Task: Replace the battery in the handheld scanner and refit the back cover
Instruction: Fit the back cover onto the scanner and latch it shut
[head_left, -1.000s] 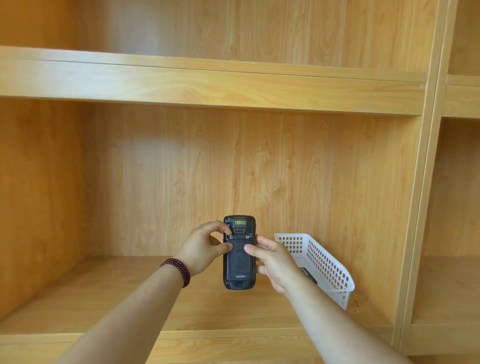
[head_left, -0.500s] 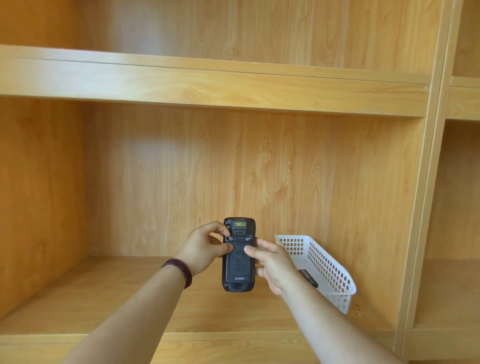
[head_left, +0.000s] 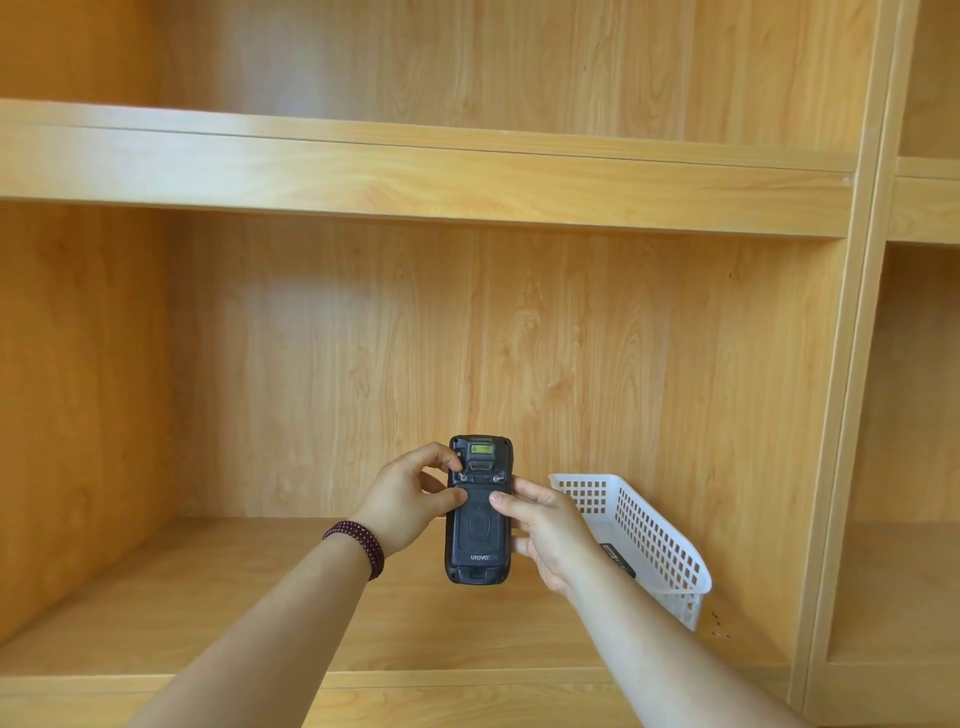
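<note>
A black handheld scanner is held upright in front of a wooden shelf, its back facing me with the textured back cover in place. My left hand grips its left edge, the forefinger on the left latch near the top and the thumb on the cover. My right hand holds the right edge, thumb pressed on the cover. A dark flat item, possibly a battery, lies in the white basket, partly hidden by my right wrist.
A white perforated plastic basket stands on the shelf board at the right, against the back panel. A thick shelf runs overhead. A vertical divider closes the compartment on the right.
Both hands and the scanner have stayed almost still; my left forefinger has shifted slightly on the left latch.
</note>
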